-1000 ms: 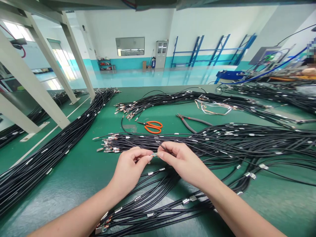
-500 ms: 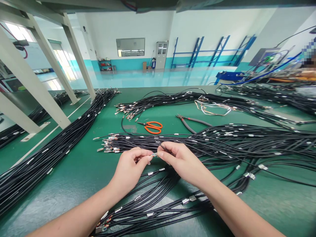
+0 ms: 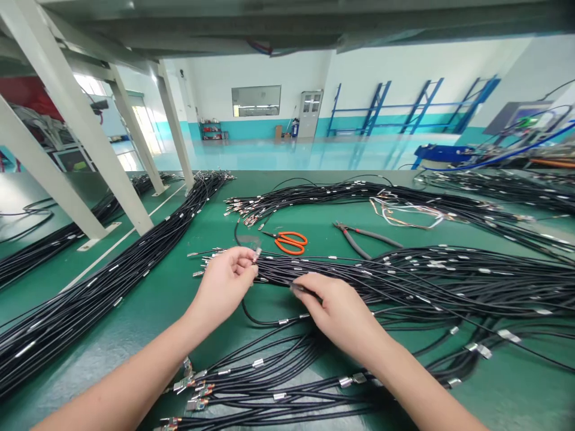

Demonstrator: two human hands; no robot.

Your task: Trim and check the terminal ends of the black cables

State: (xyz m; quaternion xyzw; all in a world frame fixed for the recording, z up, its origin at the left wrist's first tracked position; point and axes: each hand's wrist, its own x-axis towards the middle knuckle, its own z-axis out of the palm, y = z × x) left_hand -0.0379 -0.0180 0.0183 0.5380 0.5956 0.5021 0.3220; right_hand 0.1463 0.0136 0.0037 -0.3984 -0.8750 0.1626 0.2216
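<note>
My left hand (image 3: 229,275) is closed in a pinch on the end of a black cable. A small metal connector (image 3: 257,254) sticks up past its fingertips, and a black length of cable curves down below them. To the right, my right hand (image 3: 339,302) is closed around a thin black cable (image 3: 309,291), partly hidden by the fingers. Both hands are over the front of a bundle of black cables (image 3: 314,269) with bare metal ends. Nearer to me lies another cable bundle (image 3: 269,362) with silver sleeves and metal terminals.
Orange-handled scissors (image 3: 291,242) and grey-handled pliers (image 3: 366,237) lie behind the middle bundle on the green table (image 3: 144,335). Further cable bundles lie at the back (image 3: 323,190) and left (image 3: 148,251). White frame posts (image 3: 112,173) stand at the left, a shelf (image 3: 291,27) overhead.
My hands, together at a small connector before, have moved apart. The left one has gone left and up with the cable end. The camera view has shifted, showing more of the overhead shelf.
</note>
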